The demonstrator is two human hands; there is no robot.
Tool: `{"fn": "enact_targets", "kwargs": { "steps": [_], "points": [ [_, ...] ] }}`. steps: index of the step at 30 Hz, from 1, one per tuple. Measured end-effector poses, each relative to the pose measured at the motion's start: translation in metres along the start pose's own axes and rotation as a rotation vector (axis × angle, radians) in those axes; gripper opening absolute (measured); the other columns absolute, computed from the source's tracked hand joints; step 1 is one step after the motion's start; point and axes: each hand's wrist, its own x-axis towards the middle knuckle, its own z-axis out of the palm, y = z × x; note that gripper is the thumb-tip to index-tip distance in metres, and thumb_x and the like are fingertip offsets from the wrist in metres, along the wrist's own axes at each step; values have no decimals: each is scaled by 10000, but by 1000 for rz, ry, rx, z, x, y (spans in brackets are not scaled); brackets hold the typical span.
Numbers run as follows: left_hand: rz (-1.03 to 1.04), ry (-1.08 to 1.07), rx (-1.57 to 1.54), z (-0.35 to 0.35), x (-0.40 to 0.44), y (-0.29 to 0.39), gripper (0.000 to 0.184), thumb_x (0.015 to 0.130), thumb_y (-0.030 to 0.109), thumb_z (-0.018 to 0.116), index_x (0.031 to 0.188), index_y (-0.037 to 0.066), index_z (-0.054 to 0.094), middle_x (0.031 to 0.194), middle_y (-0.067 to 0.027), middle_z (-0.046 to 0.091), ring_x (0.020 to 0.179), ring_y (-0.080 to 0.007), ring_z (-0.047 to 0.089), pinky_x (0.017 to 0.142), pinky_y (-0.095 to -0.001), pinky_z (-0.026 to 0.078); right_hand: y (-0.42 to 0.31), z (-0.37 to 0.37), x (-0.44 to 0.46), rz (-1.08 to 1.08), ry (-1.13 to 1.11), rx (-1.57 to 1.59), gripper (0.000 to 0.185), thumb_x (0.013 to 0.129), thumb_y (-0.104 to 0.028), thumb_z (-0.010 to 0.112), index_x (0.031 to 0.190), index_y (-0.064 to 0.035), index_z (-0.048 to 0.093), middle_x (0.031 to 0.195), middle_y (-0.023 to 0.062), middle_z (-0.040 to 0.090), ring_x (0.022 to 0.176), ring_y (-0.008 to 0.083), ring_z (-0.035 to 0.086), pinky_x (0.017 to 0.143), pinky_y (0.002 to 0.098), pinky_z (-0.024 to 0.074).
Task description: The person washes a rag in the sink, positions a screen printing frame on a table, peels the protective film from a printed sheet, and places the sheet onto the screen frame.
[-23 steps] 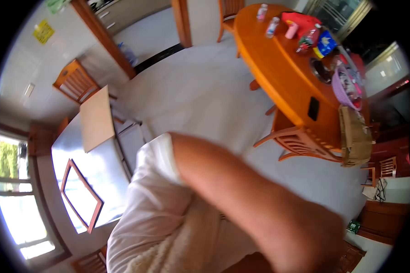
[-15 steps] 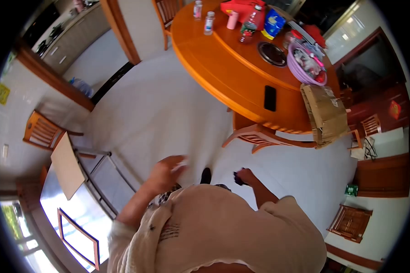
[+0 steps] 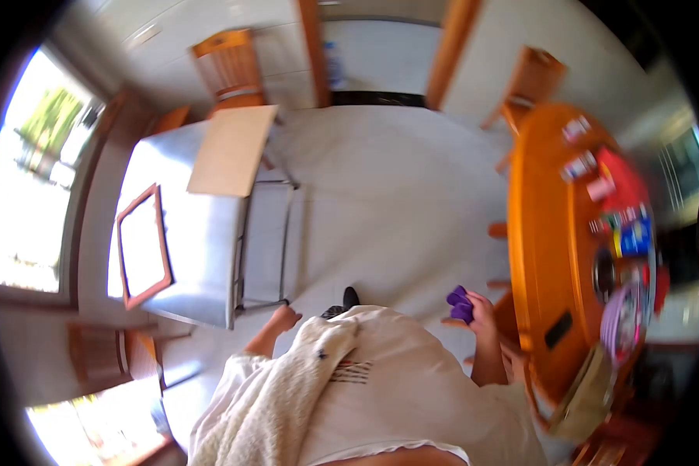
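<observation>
My right hand [image 3: 483,312] is closed around a bunched purple cloth [image 3: 460,304], held out to the right of my body. My left hand [image 3: 285,318] hangs low on the other side, fingers curled in with nothing seen in them. It is nearest to the front corner of a metal-topped table [image 3: 202,299]. On that table lie a reddish-brown rectangular frame [image 3: 165,256] and a pale flat board [image 3: 231,151], which juts past the table's edge. A cream towel [image 3: 287,388] hangs down the front of my shirt.
At right stands an orange wooden table [image 3: 536,256] bearing a black phone [image 3: 558,330], a purple basket [image 3: 620,326], bottles and packets. A cardboard box [image 3: 586,396] is at its near end. Wooden chairs [image 3: 229,70] stand around. Pale floor [image 3: 388,202] runs to a doorway.
My view has swung left, so the metal-topped table is now more in front and the orange table sits at the right. My left hand has lowered; the right still holds the cloth.
</observation>
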Motion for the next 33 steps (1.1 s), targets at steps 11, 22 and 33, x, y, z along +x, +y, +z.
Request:
{"fn": "enact_targets", "kwargs": {
  "steps": [11,22,33],
  "points": [
    [-360,220,-1155,-49,41,-3,344,810,302,600,884,-29,655,660,-110,625,568,-213,631,518,-342,535,-52,14,113,204,148,-146,272,893,-176,425,1013,-11,605,945,122,651,858,274,636,780,390,516],
    [-708,95,-1098,-89,106,27,345,784,279,617,725,-60,641,653,-166,631,551,-259,629,505,-370,535,-123,-13,301,538,487,-457,234,860,-169,494,968,5,607,876,122,647,770,258,641,673,382,530],
    [-358,458,-1226,-401,246,153,349,854,336,551,834,7,665,721,-173,646,594,-306,629,616,-390,508,-390,202,623,169,-168,-503,247,873,-83,454,1041,66,556,964,159,619,831,259,636,709,380,555]
  ]
}}
